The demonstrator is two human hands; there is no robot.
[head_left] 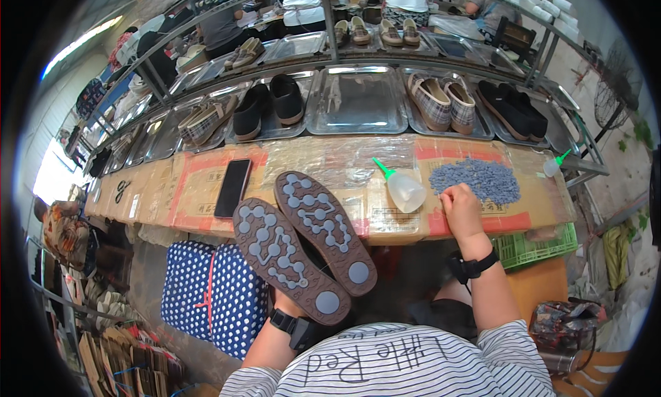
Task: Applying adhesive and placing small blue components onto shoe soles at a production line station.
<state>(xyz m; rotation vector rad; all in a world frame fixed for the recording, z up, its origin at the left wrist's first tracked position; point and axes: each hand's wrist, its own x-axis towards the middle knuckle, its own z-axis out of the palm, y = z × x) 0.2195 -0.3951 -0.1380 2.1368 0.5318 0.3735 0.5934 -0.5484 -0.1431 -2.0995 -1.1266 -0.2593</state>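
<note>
A pair of shoes [303, 235] is held soles up in front of me, at the table's near edge. The brown soles carry grey-blue round inlays joined by short bars. My left hand [288, 305] supports the pair from below, its fingers hidden behind the shoes. On the right, my right hand [460, 203] is at the near edge of a pile of small blue-grey pieces [478, 179], fingertips pinched together. Whether a piece is between them cannot be made out. Left of that hand lies a clear squeeze bottle [405, 191] with a green nozzle.
The cardboard-covered table [330, 156] also bears a phone [233, 188], scissors [122, 190] and a second green-tipped bottle [556, 164]. Behind it, a metal rack holds trays [357, 125] and several shoes. A polka-dot bundle [234, 294] and a green crate [540, 247] are below. People sit beyond.
</note>
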